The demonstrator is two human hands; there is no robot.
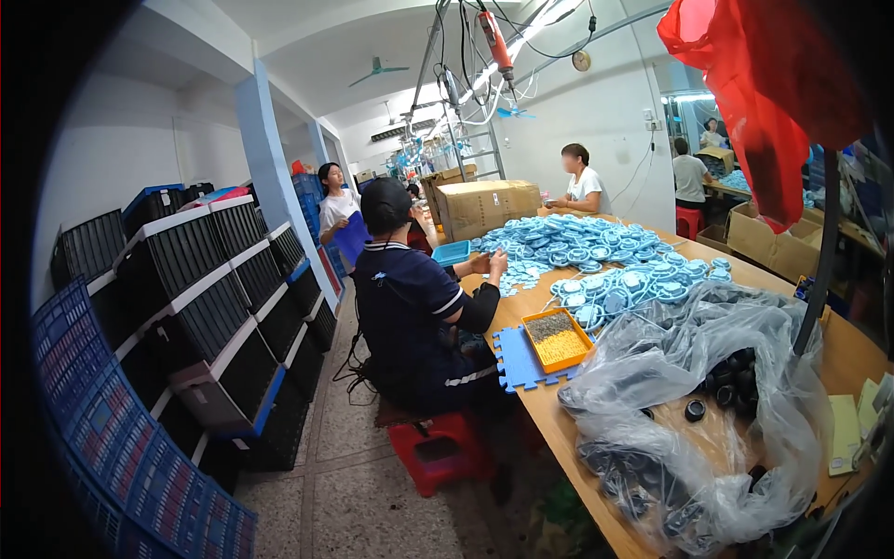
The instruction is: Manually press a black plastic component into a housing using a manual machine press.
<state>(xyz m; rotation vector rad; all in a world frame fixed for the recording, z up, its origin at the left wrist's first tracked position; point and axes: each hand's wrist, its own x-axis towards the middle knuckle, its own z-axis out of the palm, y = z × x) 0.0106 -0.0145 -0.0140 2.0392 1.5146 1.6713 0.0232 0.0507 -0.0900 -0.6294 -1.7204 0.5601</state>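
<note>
Neither my left hand nor my right hand shows in the head view. Closest to me on the wooden table (pixel 549 396), at the right, lies a crumpled clear plastic bag (pixel 643 396) with small black round parts (pixel 724 396) in it. An orange tray (pixel 585 359) holding grey pieces and yellow pieces rests on a blue foam mat (pixel 514 352). Farther back spreads a big heap of light-blue round parts with cords (pixel 596 244). A seated co-worker in a dark shirt (pixel 396 307) has both hands (pixel 494 264) near the heap, beside a blue tray (pixel 453 252).
Stacked black crates (pixel 200 326) and blue crates (pixel 121 438) line the left. The co-worker sits on a red stool (pixel 438 456). A cardboard box (pixel 489 207) stands on the table. Above hang a red power screwdriver (pixel 496 45) and a red bag (pixel 754 102). Two other people are farther back.
</note>
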